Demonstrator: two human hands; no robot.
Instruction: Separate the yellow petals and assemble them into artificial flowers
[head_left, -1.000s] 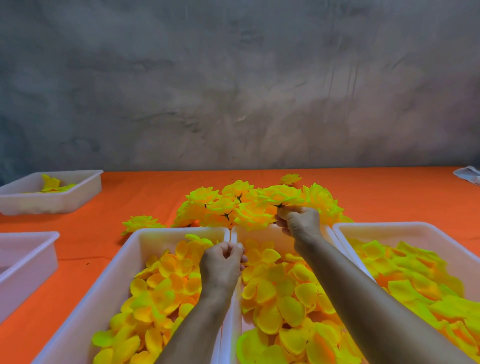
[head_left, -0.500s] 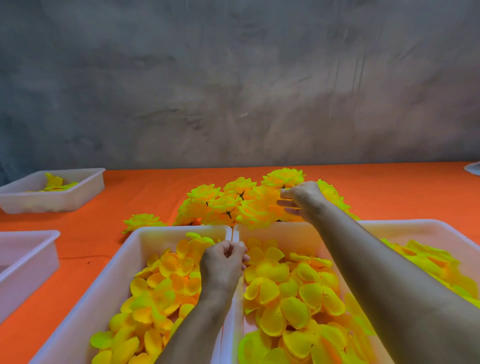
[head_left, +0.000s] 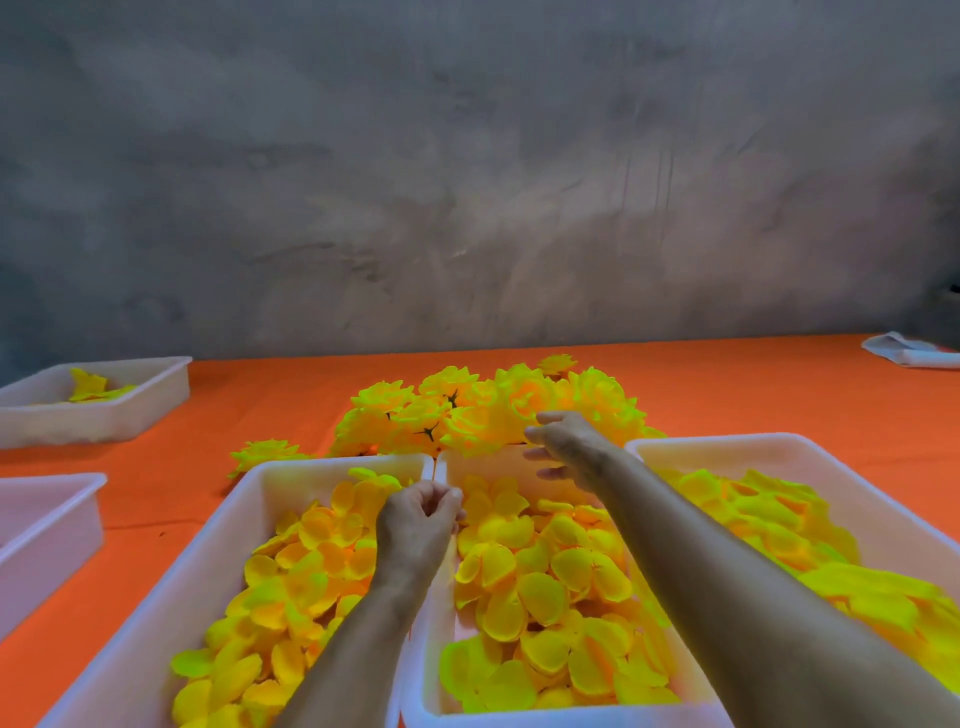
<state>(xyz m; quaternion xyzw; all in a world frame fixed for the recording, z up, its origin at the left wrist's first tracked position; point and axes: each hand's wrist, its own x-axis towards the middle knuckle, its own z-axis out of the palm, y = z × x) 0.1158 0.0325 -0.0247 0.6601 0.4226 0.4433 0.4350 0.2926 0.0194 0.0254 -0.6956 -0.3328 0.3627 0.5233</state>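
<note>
two hands over trays of yellow petals

at the far left, a shallow white plastic tray (head_left: 111, 410) sits on the orange tablecloth (head_left: 753, 384) and holds a few yellow petal pieces (head_left: 91, 387). nearer the person, another white plastic tray (head_left: 49, 525) is cut off by the left edge; what it holds cannot be told.

next comes a long white plastic bin (head_left: 228, 525) heaped with loose yellow fabric petals (head_left: 296, 587). just beyond its far left corner a single assembled yellow flower (head_left: 265, 451) lies on the cloth.

the left hand (head_left: 418, 519) hovers above the seam between this bin and the middle white bin (head_left: 550, 713). its fingers are curled with the tips drawn together as if pinching something small, but what it grips cannot be told. the middle bin is also filled with round yellow petals (head_left: 540, 587).

behind the bins, a pile of finished yellow artificial flowers (head_left: 483, 410) rests on the cloth, some showing dark stem ends. the right hand (head_left: 569, 447) reaches over the far end of the middle bin, next to the pile, with fingers spread and relaxed, holding nothing.

to the right, a third white bin (head_left: 810, 457) carries more yellow petals (head_left: 779, 519). at the far right edge a folded white cloth (head_left: 911, 353) lies on the table, in front of a grey plastered wall (head_left: 467, 182).
</note>
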